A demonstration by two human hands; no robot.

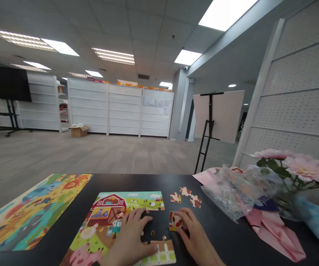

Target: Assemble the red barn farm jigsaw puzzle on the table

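Note:
A farm puzzle [104,225], partly assembled, lies on the black table [115,181], with a dark gap on its right side. My left hand [133,238] rests flat on the puzzle beside the gap, fingers spread, holding nothing. To the right of the gap, my right hand [192,234] pinches a puzzle piece [175,221] with brown, white and green on it. Beyond that hand lie three loose brown-and-white pieces, one of them [185,191] farthest back.
Another colourful animal puzzle [37,210] lies at the left. Clear plastic wrapping [237,188], pink fabric [275,229] and pink flowers [306,166] crowd the table's right side. An easel [210,122] stands on the floor beyond.

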